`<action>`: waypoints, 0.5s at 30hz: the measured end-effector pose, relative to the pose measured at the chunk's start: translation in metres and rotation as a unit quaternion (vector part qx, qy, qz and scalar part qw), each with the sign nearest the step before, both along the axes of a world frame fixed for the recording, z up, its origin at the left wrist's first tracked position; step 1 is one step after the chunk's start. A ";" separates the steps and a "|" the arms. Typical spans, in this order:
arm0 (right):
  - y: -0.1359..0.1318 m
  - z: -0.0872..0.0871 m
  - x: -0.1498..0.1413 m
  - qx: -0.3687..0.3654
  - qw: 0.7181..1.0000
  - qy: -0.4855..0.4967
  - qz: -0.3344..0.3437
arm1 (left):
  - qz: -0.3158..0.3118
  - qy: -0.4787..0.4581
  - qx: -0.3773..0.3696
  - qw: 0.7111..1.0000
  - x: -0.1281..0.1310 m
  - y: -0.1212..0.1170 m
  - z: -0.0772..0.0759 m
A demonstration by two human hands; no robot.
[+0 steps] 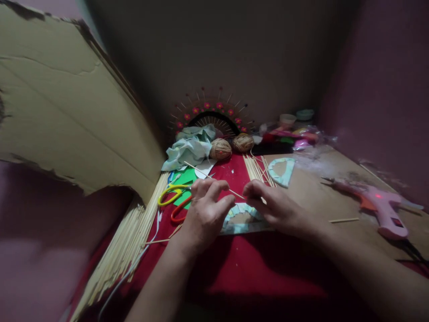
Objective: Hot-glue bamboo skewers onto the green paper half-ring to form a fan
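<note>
My left hand [206, 210] is closed in a pinch on a thin bamboo stick [214, 180] that slants up to the left. My right hand [271, 203] is closed too, its fingertips pinching the same stick at its near end. Both hands hover just above a pale green fabric-wrapped arch piece [239, 219] lying on the red cloth [254, 264]. A second pale green arch piece [282, 171] lies farther back on the right.
Scissors with yellow and orange handles [174, 201] lie left of my hands. A bundle of bamboo sticks [127, 243] runs along the left, under a cardboard sheet [67, 103]. Two twine balls [231, 146], crumpled fabric [189, 150], a decorated fan piece [211, 114] and a pink glue gun [382, 205] surround them.
</note>
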State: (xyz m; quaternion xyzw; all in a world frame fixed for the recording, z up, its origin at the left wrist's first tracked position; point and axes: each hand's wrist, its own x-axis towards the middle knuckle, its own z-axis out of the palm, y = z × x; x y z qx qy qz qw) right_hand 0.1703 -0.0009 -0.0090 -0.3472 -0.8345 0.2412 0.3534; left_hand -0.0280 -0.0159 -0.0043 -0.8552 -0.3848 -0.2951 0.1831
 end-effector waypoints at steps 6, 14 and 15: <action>-0.002 0.001 -0.002 -0.011 0.999 0.017 0.044 | -0.036 -0.005 -0.009 0.999 0.000 0.005 0.002; -0.024 0.012 0.030 0.148 0.974 -0.020 -0.170 | -0.036 0.004 0.034 0.999 -0.015 0.019 -0.005; -0.032 0.011 0.046 0.160 0.955 -0.026 -0.249 | -0.029 -0.001 0.037 0.999 -0.018 0.020 -0.006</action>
